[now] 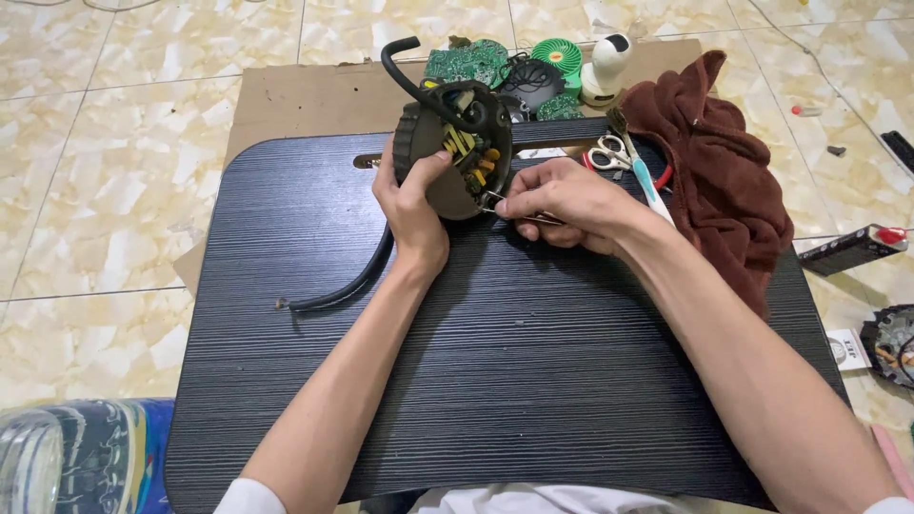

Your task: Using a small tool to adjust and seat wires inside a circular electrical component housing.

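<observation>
My left hand (411,198) grips a round black electronic device (455,152), held tilted up on its edge above a black lap table (495,381). The device's open side faces right and shows yellow and orange parts inside. A thick black cable (347,286) runs from it, curving down past my left wrist, and another loop of cable (405,71) arcs over its top. My right hand (562,200) pinches thin metal tweezers (509,211) whose tip sits at the lower edge of the open device.
Brown cloth (719,152) lies on the table's right side. Scissors (609,152) and a blue-handled tool (652,186) rest behind my right hand. Green circuit boards (466,62), a small green fan (557,55) and a white camera (605,67) sit on cardboard (305,100) beyond. A black red-tipped tool (852,249) lies on the tiled floor.
</observation>
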